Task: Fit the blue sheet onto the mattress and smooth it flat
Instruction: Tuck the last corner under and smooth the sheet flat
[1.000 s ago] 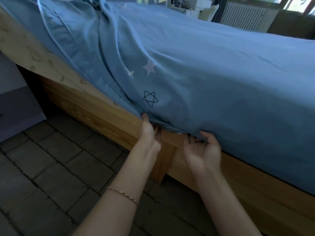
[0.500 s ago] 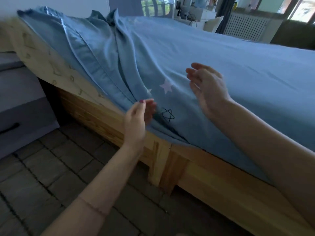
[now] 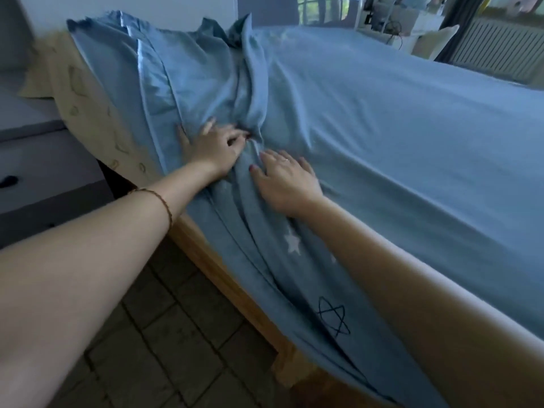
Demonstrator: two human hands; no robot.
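Head view looks down along the side of a bed, where the blue sheet (image 3: 397,136) covers the top of the mattress (image 3: 88,113) and hangs over its near edge. Toward the right the sheet lies mostly flat; toward the left it is bunched into long folds and ridges, with a pale satin border running down them. Left of the folds, a bare cream part of the mattress with a faint leaf pattern shows.

Both hands rest on the bunched part, close together but apart. The left hand (image 3: 215,142) lies on the folds with thumb spread and fingertips curled into the cloth at a deep crease; whether this grip actually pinches the fabric cannot be told. A thin bracelet (image 3: 164,204) circles that wrist. The right hand (image 3: 285,181) lies just beside it, palm down, fingers straight and slightly spread, pressing flat on the sheet, holding nothing.

A white star (image 3: 291,244) and an outlined dark star (image 3: 334,320) are printed on the hanging side of the sheet. Below it runs the wooden bed frame (image 3: 235,290), over a dark tiled floor (image 3: 164,334). A radiator (image 3: 497,51) stands beyond the bed.
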